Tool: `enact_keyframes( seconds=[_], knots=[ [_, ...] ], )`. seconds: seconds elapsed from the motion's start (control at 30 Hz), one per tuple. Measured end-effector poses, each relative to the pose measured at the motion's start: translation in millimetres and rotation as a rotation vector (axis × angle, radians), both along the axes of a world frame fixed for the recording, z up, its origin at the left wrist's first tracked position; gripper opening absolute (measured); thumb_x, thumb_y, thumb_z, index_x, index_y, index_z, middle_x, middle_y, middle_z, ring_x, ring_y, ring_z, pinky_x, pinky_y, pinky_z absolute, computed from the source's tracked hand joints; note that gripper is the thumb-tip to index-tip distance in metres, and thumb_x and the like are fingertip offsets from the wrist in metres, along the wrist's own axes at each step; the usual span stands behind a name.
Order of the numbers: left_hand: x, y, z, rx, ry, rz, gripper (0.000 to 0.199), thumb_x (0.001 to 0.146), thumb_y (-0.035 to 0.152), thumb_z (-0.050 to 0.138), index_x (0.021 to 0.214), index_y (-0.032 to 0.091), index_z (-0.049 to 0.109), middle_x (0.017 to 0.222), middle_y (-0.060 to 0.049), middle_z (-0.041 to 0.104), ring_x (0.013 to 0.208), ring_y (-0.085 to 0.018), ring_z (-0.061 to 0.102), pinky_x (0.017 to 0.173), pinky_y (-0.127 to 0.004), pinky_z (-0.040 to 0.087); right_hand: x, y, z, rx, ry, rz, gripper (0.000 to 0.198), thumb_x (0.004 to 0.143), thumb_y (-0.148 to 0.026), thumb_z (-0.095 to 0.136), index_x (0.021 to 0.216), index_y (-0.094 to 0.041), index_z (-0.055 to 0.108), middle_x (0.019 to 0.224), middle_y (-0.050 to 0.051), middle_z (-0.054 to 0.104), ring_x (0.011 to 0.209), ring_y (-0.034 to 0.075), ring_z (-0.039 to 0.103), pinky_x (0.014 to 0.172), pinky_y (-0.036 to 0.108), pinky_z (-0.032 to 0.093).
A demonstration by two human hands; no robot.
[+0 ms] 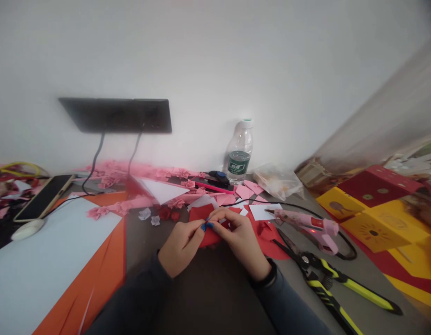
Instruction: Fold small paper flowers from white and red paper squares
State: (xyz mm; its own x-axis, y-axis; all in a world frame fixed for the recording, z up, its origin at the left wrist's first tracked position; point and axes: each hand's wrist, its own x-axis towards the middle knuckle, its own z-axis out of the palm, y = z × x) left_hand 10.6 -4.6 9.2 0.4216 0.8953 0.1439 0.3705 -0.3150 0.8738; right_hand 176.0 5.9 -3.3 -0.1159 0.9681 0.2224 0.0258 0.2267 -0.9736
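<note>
On the near side of the bottle (240,156) lies red paper (269,244). The right hand (241,239) and left hand (182,245), also on the bottle's near side, pinch, tips together; on what, I cannot tell. It looks like fine shaping, so the next move calls for light, steady pressure.

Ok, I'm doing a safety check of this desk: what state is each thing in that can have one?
Pink plastic glue gun: red light lit, lying down.
Black-and-lime metal pliers: handles spread apart.
Clear plastic bottle with green label: capped, upright.
Black rectangular phone: screen dark.
Clear plastic bag: crumpled.
Long black wall panel: two cords hanging from it.
Bare left hand and right hand: fingertips together; anything held cannot be made out.
</note>
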Motion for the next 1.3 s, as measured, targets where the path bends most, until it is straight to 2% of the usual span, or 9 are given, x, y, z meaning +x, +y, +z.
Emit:
enact_keyframes(
  seconds=[0.2, 0.3, 0.47, 0.73, 1.03, 1.3],
  knots=[
    [-0.3, -0.8, 1.4, 0.017, 0.020, -0.018, 0.036, 0.097, 0.025, 0.036, 0.076, 0.014, 0.064, 0.064, -0.003, 0.070, 0.057, -0.016, 0.064, 0.056, -0.023, 0.041, 0.5, 0.4, 0.1, -0.021, -0.009, -0.001, 0.014, 0.077, -0.030, 0.070, 0.069, -0.019, 0.067, 0.077, 0.004, 0.068, 0.074, 0.018, 0.063, 0.070, 0.029, 0.050],
    [0.3, -0.5, 1.6, -0.025, -0.017, -0.048, 0.036, 0.097, 0.026, 0.036, 0.082, 0.014, 0.066, 0.068, -0.005, 0.073, 0.060, -0.016, 0.068, 0.058, -0.022, 0.046, 0.9, 0.2, 0.2, -0.040, -0.002, 0.004, 0.014, 0.076, -0.029, 0.071, 0.068, -0.018, 0.067, 0.077, 0.004, 0.068, 0.074, 0.018, 0.062, 0.070, 0.028, 0.049],
    [1.5, -0.2, 0.4, -0.109, -0.056, -0.074, 0.034, 0.098, 0.029, 0.036, 0.091, 0.013, 0.064, 0.074, -0.006, 0.076, 0.049, -0.014, 0.067, 0.048, -0.020, 0.047, 1.1, 0.2, -1.5, -0.103, 0.027, 0.010, 0.016, 0.075, -0.031, 0.071, 0.067, -0.018, 0.066, 0.078, 0.004, 0.067, 0.070, 0.016, 0.060, 0.063, 0.026, 0.047],
    [1.3, -0.9, 2.1, -0.107, -0.023, -0.069, 0.036, 0.098, 0.029, 0.036, 0.084, 0.012, 0.063, 0.068, -0.006, 0.075, 0.046, -0.014, 0.066, 0.053, -0.022, 0.049, -0.1, -0.2, -1.9, -0.104, 0.016, 0.004, 0.016, 0.075, -0.030, 0.070, 0.066, -0.017, 0.065, 0.074, 0.003, 0.066, 0.069, 0.016, 0.058, 0.064, 0.026, 0.045],
    [1.3, -0.2, 3.3, -0.077, -0.009, -0.097, 0.035, 0.098, 0.028, 0.034, 0.085, 0.012, 0.062, 0.069, -0.007, 0.075, 0.047, -0.014, 0.065, 0.054, -0.022, 0.049, 0.4, -0.7, 0.2, -0.153, 0.052, 0.028, 0.020, 0.074, -0.034, 0.072, 0.065, -0.018, 0.064, 0.070, 0.002, 0.063, 0.062, 0.014, 0.055, 0.056, 0.025, 0.043],
    [0.6, -1.5, 2.4, -0.041, 0.068, -0.100, 0.036, 0.098, 0.026, 0.032, 0.077, 0.014, 0.059, 0.055, -0.003, 0.068, 0.039, -0.012, 0.058, 0.049, -0.021, 0.044, 0.9, -0.7, 0.7, -0.144, 0.024, 0.036, 0.026, 0.075, -0.038, 0.073, 0.064, -0.017, 0.064, 0.070, 0.002, 0.062, 0.063, 0.014, 0.056, 0.057, 0.025, 0.044]
  ],
)
